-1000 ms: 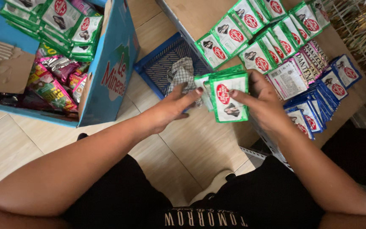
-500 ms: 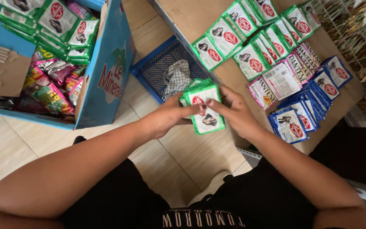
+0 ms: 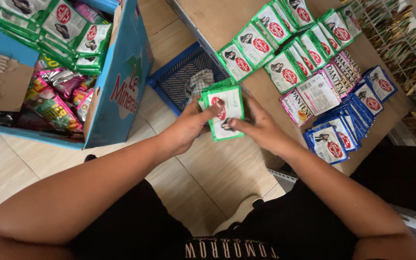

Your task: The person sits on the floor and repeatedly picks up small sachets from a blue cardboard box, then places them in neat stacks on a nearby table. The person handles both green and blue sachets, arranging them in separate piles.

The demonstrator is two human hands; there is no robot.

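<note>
Both my hands hold one stack of green sachets (image 3: 226, 111) above the tiled floor, at the near edge of a wooden shelf (image 3: 217, 24). My left hand (image 3: 188, 126) grips the stack's left side with the thumb on its top face. My right hand (image 3: 261, 127) holds its right and lower side. Rows of green sachets (image 3: 275, 45) lie overlapped on the shelf just beyond my hands. Pink-and-white sachets (image 3: 316, 91) and blue sachets (image 3: 347, 123) lie to the right of them.
A blue cardboard box (image 3: 121, 91) at the left holds more green sachets (image 3: 63, 26) and shiny pink packets (image 3: 54, 103). A blue plastic basket (image 3: 179, 77) with a cloth in it sits on the floor under the shelf. A wire rack (image 3: 400, 43) stands at the far right.
The view shifted, so my hands and the green stack sit further left in frame. The stack has been squared up and my left thumb now lies on its top face.
</note>
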